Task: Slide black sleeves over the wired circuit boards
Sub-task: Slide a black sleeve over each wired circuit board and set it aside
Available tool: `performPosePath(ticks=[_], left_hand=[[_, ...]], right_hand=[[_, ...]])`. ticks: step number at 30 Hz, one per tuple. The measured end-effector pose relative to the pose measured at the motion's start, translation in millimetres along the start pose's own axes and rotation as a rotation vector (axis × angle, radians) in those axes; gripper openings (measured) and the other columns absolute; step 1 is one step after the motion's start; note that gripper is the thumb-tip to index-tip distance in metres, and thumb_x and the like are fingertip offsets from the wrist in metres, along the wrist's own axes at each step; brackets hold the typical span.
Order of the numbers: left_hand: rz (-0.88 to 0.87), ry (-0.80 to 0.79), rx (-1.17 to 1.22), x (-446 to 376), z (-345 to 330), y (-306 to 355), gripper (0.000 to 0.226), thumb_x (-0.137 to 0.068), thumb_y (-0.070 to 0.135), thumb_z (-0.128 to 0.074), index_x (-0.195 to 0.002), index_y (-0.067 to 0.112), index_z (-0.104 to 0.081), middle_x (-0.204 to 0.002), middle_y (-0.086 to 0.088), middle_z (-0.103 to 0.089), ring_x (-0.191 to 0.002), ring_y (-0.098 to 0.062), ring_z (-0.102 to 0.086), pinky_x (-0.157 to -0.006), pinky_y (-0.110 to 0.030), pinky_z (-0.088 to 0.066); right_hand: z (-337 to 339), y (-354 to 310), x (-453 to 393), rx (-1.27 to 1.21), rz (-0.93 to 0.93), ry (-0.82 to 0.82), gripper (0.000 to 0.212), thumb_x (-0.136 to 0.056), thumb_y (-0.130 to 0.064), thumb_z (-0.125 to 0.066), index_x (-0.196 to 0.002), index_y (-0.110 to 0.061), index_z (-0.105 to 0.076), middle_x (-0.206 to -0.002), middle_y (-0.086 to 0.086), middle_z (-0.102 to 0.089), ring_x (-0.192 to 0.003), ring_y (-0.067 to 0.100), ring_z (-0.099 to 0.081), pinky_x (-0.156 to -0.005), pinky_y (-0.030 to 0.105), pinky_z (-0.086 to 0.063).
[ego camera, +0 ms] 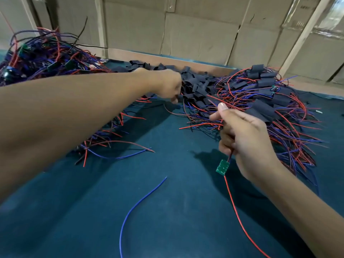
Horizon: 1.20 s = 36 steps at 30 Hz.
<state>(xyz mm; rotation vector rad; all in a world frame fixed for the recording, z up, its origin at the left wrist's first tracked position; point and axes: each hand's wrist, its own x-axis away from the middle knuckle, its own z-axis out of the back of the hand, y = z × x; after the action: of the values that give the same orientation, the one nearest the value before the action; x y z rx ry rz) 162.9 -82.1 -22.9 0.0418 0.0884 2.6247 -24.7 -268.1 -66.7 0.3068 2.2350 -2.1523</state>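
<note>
Nearest the camera a loose blue wire (pixel 138 207) lies on the teal table cover (pixel 78 220), curving from about 6 o'clock up toward the centre, touched by neither hand.

The right hand (pixel 247 140), at about 3 o'clock from centre, is curled round thin red and dark leads, the thumb pressed against the forefinger near the top of the fist. Just below that grip, toward 7 o'clock from the hand, a small green circuit board (pixel 222 167) hangs by its wires, bare of any sleeve and held clear of the cloth (its shadow falls to its left). From the board's lower edge a long red wire (pixel 237 216) trails down toward 5 o'clock, passing under the right forearm.

The left hand (pixel 167 86) reaches out to about 12 o'clock, its fingers bent down into the heap of loose black sleeves (pixel 195 86); whether they have one pinched cannot be told, since the fingertips are blurred and hidden.

Farther out, at 2 o'clock, lies a pile of sleeved boards (pixel 268 97) with red and blue leads fanning toward the right hand. At 10 o'clock sits a tangle of unsleeved wired boards (pixel 42 58). Cardboard cartons (pixel 195 34) line the back.
</note>
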Motion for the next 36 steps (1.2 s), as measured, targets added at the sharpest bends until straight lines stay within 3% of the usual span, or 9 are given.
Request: performPosePath(ticks=[6,9,14,17,21,24,31,34,36], left_hand=[[-0.073,0.379,0.601,85.6,-32.0,17.8,0.014,-0.083,0.02,-0.082,-0.095,0.021,-0.076,-0.082,0.015,-0.072,-0.074,0.012,-0.063,-0.072,-0.005,-0.046],[-0.071,0.447,0.745,126.4,-54.5,28.8,0.014,-0.082,0.023,-0.082,-0.095,0.026,-0.075,-0.089,0.016,-0.074,-0.082,0.007,-0.066,-0.082,-0.014,-0.049],[-0.277,0.484,0.688,152.9,-70.2,46.1,0.019,-0.087,0.021,-0.077,-0.105,0.018,-0.075,-0.1,0.02,-0.069,-0.091,0.007,-0.062,-0.083,-0.011,-0.046],[-0.27,0.55,0.779,150.1,-70.9,48.1,0.019,-0.086,0.02,-0.077,-0.105,0.018,-0.074,-0.101,0.018,-0.07,-0.091,0.004,-0.062,-0.084,-0.019,-0.05],[-0.261,0.579,0.814,151.0,-70.0,49.8,0.028,-0.086,0.021,-0.078,-0.099,0.042,-0.065,-0.093,0.029,-0.068,-0.086,0.007,-0.061,-0.077,-0.016,-0.049],[-0.216,0.6,0.876,151.1,-69.1,48.8,0.036,-0.086,0.019,-0.078,-0.094,0.05,-0.062,-0.096,0.027,-0.067,-0.076,-0.002,-0.062,-0.073,-0.02,-0.05],[-0.275,0.589,0.852,150.9,-70.5,48.8,0.021,-0.086,0.019,-0.077,-0.107,0.021,-0.072,-0.101,0.01,-0.073,-0.094,-0.011,-0.067,-0.077,-0.035,-0.052],[-0.273,0.637,0.849,151.3,-69.4,48.5,0.026,-0.084,0.018,-0.08,-0.106,0.027,-0.071,-0.097,0.017,-0.071,-0.088,-0.004,-0.065,-0.075,-0.032,-0.052],[-0.27,0.642,0.846,150.8,-69.2,48.7,0.028,-0.084,0.017,-0.08,-0.107,0.029,-0.069,-0.097,0.02,-0.07,-0.087,-0.003,-0.064,-0.075,-0.033,-0.052]], right_hand=[[2.8,4.9,-3.1,0.127,0.168,0.012,0.033,-0.093,-0.034,-0.071,-0.069,-0.012,-0.073,-0.049,-0.006,-0.045,-0.043,0.015,-0.028,-0.044,0.028,-0.033],[0.2,5.0,-1.2,0.195,0.229,-0.025,0.03,-0.091,-0.035,-0.072,-0.071,-0.013,-0.075,-0.049,0.006,-0.03,-0.044,0.017,-0.028,-0.044,0.033,-0.031],[-3.0,1.6,7.8,0.308,0.335,-0.079,0.025,-0.09,-0.038,-0.07,-0.073,-0.021,-0.077,-0.053,0.022,-0.04,-0.042,0.021,-0.034,-0.044,0.035,-0.028],[-1.9,0.9,9.4,0.356,0.346,-0.09,0.023,-0.09,-0.036,-0.071,-0.07,-0.025,-0.076,-0.047,0.005,-0.045,-0.045,0.018,-0.036,-0.048,0.035,-0.029],[-2.1,2.0,10.6,0.371,0.361,-0.096,0.024,-0.09,-0.034,-0.07,-0.068,-0.024,-0.074,-0.047,0.0,-0.042,-0.047,0.015,-0.037,-0.052,0.038,-0.029],[-3.0,2.9,12.4,0.361,0.396,-0.091,0.022,-0.09,-0.028,-0.07,-0.069,-0.022,-0.074,-0.051,-0.014,-0.048,-0.048,0.007,-0.04,-0.051,0.023,-0.031],[-1.6,2.5,11.2,0.48,0.385,-0.154,0.017,-0.094,-0.025,-0.072,-0.079,-0.02,-0.077,-0.054,-0.017,-0.058,-0.046,0.004,-0.048,-0.052,0.013,-0.036],[-1.2,0.0,12.0,0.418,0.402,-0.145,0.019,-0.095,-0.025,-0.071,-0.077,-0.023,-0.076,-0.05,-0.006,-0.054,-0.044,0.007,-0.043,-0.049,0.023,-0.035],[-1.8,-1.5,12.9,0.389,0.42,-0.136,0.021,-0.095,-0.025,-0.07,-0.074,-0.022,-0.075,-0.048,0.004,-0.047,-0.046,0.027,-0.04,-0.052,0.037,-0.032]])
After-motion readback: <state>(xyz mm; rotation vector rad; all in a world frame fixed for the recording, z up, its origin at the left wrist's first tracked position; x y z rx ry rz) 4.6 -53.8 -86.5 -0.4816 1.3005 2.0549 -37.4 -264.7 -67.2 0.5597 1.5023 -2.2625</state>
